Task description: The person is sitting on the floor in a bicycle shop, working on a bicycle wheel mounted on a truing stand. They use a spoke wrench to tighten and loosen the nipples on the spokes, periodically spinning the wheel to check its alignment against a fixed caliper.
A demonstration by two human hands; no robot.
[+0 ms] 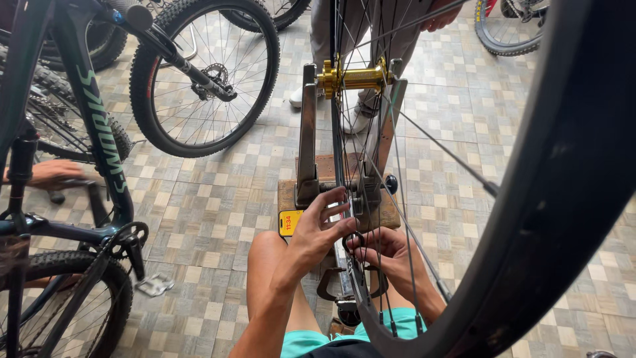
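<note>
Floor [218, 199]: a checkered tile floor was seen under everything, with a wooden base set on it at centre.
Near rim [563, 199]: a wide black rim or tyre arc was seen sweeping from 1 o'clock down to 6 o'clock, close to the camera.
Bicycle [99, 146]: a dark frame was stood at 9 o'clock, its knobby front wheel [205, 73] at 11 o'clock; another person's hand [53, 174] was laid near it.
Bystander: legs and pale shoes [354, 119] were seen at 12 o'clock behind the stand.
Truing stand [308, 139]: grey metal uprights were fixed to the wooden base, just above centre.
Wheel in stand [344, 166]: a spoked wheel was mounted upright between the uprights, its gold hub [354, 77] at 12 o'clock.
Left hand [318, 229]: it was held half open at the centre, fingers spread against the spokes and rim.
Right hand [391, 248]: it was curled at 5 o'clock around a small dark ring-shaped tool [353, 239] on a spoke.
Phone [289, 223]: a yellow-cased phone was lying on the base, touching the left wrist's side.
Progress: the wheel was mounted and spoke adjustment was judged under way; how much remained could not be told.
</note>
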